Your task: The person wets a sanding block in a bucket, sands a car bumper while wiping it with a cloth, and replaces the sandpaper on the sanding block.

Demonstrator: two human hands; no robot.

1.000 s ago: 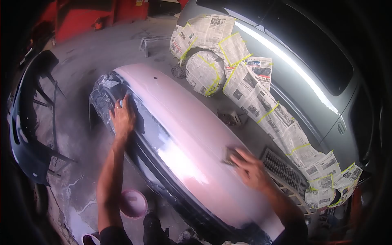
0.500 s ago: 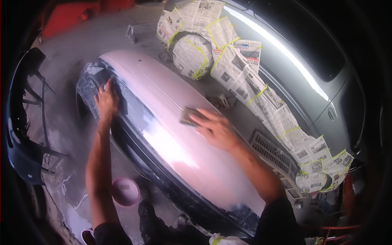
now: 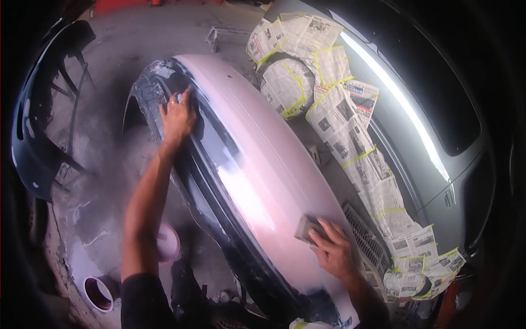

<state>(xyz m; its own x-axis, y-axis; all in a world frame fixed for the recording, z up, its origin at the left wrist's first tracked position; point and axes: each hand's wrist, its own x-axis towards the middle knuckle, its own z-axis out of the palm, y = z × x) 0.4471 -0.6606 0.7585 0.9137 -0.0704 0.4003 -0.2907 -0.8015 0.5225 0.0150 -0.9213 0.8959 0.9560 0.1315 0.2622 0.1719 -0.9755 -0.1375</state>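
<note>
My right hand (image 3: 333,249) is curled over a block (image 3: 311,227), fingers across its top and side, and the block sits against the pink face of the bumper (image 3: 257,131), toward the near end. The bumper stretches lengthwise before me, pink on the right, dark along the left. My left hand (image 3: 179,120) lies palm down on the dark part near the far end, fingers a little spread; I can't make out anything gripped in it.

To my right a car (image 3: 413,159) stands close, leaving only a narrow gap beside the bumper. Newspaper (image 3: 337,118) stuck down with yellow tape (image 3: 360,157) covers its lower side. A grille (image 3: 368,236) takes up part of that gap, just beyond my right hand. Well apart on the left is another, darker bumper (image 3: 35,126). On the floor (image 3: 120,49), a pink bucket (image 3: 170,242) shows partly behind my left forearm (image 3: 147,203); a second bucket (image 3: 98,292) stands farther left. Past the bumper's far end is a low trestle (image 3: 233,31).
</note>
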